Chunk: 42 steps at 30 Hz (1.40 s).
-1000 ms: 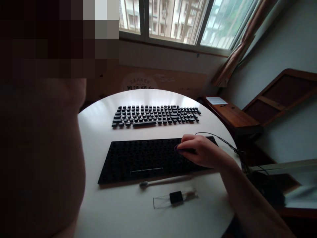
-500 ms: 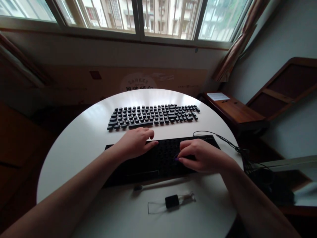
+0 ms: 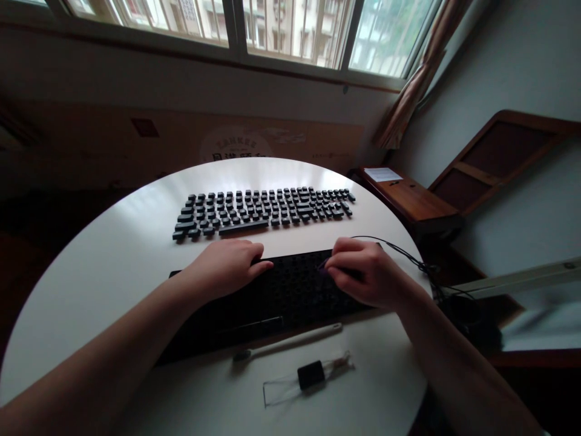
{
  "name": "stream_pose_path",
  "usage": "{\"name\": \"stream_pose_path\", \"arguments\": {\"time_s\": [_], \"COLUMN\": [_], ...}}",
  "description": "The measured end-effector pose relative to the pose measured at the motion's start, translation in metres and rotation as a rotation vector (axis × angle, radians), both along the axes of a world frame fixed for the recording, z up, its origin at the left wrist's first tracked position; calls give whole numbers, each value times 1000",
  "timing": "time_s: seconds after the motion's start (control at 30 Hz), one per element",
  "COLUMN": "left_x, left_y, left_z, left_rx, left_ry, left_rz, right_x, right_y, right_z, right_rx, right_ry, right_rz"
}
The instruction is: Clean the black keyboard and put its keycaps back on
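A black keyboard base point(image 3: 290, 293), stripped of most keycaps, lies across the near half of the round white table. My left hand point(image 3: 229, 266) holds its far edge, thumb on top and fingers curled over the rim. Over the keyboard's right part my right hand point(image 3: 365, 271) is closed in a pinch on a small purple object point(image 3: 324, 270); its kind is hard to tell, being mostly covered by the fingers. A toothbrush point(image 3: 299, 338) with a pale handle and dark head lies in front of the keyboard. Nearer me rests a wire keycap puller point(image 3: 311, 375) with a black middle.
Rows of loose black keycaps point(image 3: 244, 227) stand beyond the keyboard on the white table point(image 3: 91, 260). Black cables point(image 3: 408, 257) run off the table's right edge. A wooden chair point(image 3: 417, 200) with papers point(image 3: 382, 174) on its seat is at the right, below the window.
My right hand, with the purple object, has moved slightly toward the keyboard's far edge. My left hand keeps its hold. The view has turned and tilted a little, uncovering more of the toothbrush handle.
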<state>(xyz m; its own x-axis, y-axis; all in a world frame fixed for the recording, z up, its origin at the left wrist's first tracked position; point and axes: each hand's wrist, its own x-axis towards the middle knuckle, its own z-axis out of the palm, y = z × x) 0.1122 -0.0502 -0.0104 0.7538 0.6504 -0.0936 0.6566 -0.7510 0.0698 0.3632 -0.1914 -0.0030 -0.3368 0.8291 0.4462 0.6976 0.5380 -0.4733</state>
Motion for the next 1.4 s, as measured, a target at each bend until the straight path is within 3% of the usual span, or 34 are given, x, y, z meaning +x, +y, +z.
{"name": "stream_pose_path", "arguments": {"time_s": [0.1, 0.3, 0.5, 0.67, 0.83, 0.97, 1.2, 1.3, 1.4], "left_x": [-1, 0, -4, -10, -15, -16, -16, -18, -19], "left_y": [-1, 2, 7, 8, 8, 5, 8, 11, 13], "left_z": [1, -2, -4, 0, 14, 24, 25, 24, 22], "left_rx": [-1, -20, -83, -107, -97, -14, 19, -10, -46], "left_ry": [10, 17, -28, -24, -56, -102, -150, -146, -122], "left_rz": [8, -8, 1, 4, 139, 193, 194, 187, 178], "right_x": [4, 2, 4, 3, 13, 21, 9, 3, 3], "right_y": [1, 4, 1, -1, 1, 11, 27, 26, 24], "right_z": [0, -1, -5, -6, -1, -2, -8, -9, -9], "right_rx": [207, 232, 339, 492, 623, 427, -334, -498, -598], "right_ry": [190, 327, 661, 786, 994, 1220, 1546, 1634, 1590], "right_rz": [-178, -284, -488, -551, -565, -551, -182, -93, -16]}}
